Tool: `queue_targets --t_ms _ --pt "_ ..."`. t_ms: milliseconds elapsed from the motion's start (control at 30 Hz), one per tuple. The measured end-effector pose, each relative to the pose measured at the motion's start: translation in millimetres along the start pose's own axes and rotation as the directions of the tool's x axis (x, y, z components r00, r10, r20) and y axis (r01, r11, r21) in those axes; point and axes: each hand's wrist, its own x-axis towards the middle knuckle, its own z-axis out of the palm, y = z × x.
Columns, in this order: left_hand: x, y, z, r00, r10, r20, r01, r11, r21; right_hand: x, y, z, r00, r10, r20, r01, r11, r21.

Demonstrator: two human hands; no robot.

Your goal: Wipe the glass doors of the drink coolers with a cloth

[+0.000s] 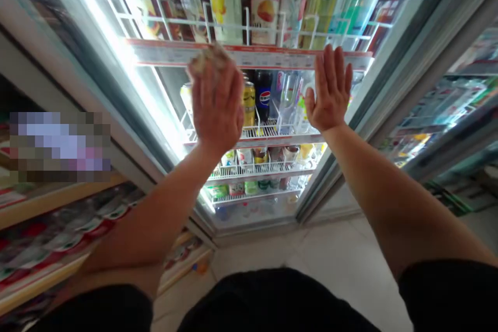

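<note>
My left hand point(217, 104) presses a crumpled beige-brown cloth point(213, 57) toward the glass door of a lit drinks fridge. Motion blurs the cloth, and the fingers cover most of it. To the right, my right hand point(331, 91) lies flat with its fingers stretched upward, holding nothing, and it seems to rest on the same glass. Behind the glass, a price-label strip point(268, 57) runs across at the height of my fingertips. A dark Pepsi bottle point(264, 96) and a yellow can point(249, 102) stand on the shelf between my hands.
Tall bottles, one with a lemon label point(224, 5) and one with an orange drink point(265, 10), line the upper shelf. Lower wire shelves point(260, 170) carry cups and cans. Wooden shelving point(58, 197) with packed goods flanks the left. A metal door frame point(373, 119) borders the right; pale floor tiles point(330, 254) lie below.
</note>
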Motion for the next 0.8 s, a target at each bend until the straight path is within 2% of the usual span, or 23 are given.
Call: queue_targets --t_ms 67,133,167,233,300,367,400,467,533,567,600,633,700,767,800 --pt "-13 7 10 0.981 0.132 0.146 -0.120 0.989 -0.089 0 -2 -2 1.000 0.013 0.006 -0.013 1.000 -0.003" --pt "-7 -4 9 0.966 0.188 0.177 -0.183 0.982 -0.043 0 -4 -4 1.000 0.024 0.011 -0.024 1.000 0.001" --pt "3 -14 5 0.974 0.186 0.126 -0.192 0.981 0.036 0 -5 -5 0.999 0.030 0.011 -0.030 1.000 0.004" --pt "29 -38 -7 0.982 0.178 -0.061 -0.161 0.962 0.220 0 -7 -6 0.999 0.040 0.005 -0.040 0.999 0.007" --pt "47 -51 -15 0.961 0.163 -0.226 -0.084 0.943 0.322 0 -7 -6 0.999 0.048 -0.003 -0.048 0.999 0.012" --pt "46 -46 -14 0.961 0.124 -0.248 -0.036 0.943 0.330 0 -7 -5 0.999 0.051 -0.007 -0.051 0.999 0.017" --pt "38 -37 -11 0.974 0.117 -0.195 -0.055 0.952 0.300 0 -7 -5 0.999 0.050 -0.007 -0.050 0.999 0.020" --pt "17 -16 -3 0.981 0.194 0.001 -0.191 0.967 0.168 1 -6 -3 0.999 0.046 -0.007 -0.045 0.999 0.020" --pt "6 -5 0 0.935 0.309 0.174 -0.314 0.949 0.002 1 -5 -2 0.999 0.043 -0.011 -0.042 0.999 0.011" --pt "9 -6 -2 0.917 0.336 0.216 -0.336 0.941 -0.038 1 -5 -2 0.999 0.040 -0.014 -0.040 0.999 0.005" --pt "18 -12 -6 0.917 0.333 0.218 -0.334 0.942 -0.031 1 -5 -2 0.999 0.037 -0.019 -0.037 0.999 -0.001" --pt "32 -21 -12 0.933 0.307 0.186 -0.316 0.949 0.020 1 -5 -2 0.999 0.035 -0.024 -0.035 0.999 -0.004" --pt "65 -41 -25 0.969 0.244 0.041 -0.248 0.952 0.181 1 -5 -2 0.999 0.031 -0.029 -0.031 1.000 0.000" --pt "87 -51 -32 0.975 0.206 -0.089 -0.172 0.941 0.290 1 -6 -2 0.999 0.032 -0.029 -0.032 0.999 0.009" --pt "89 -48 -32 0.975 0.185 -0.122 -0.141 0.943 0.302 1 -6 -1 0.999 0.035 -0.030 -0.035 0.999 0.013"
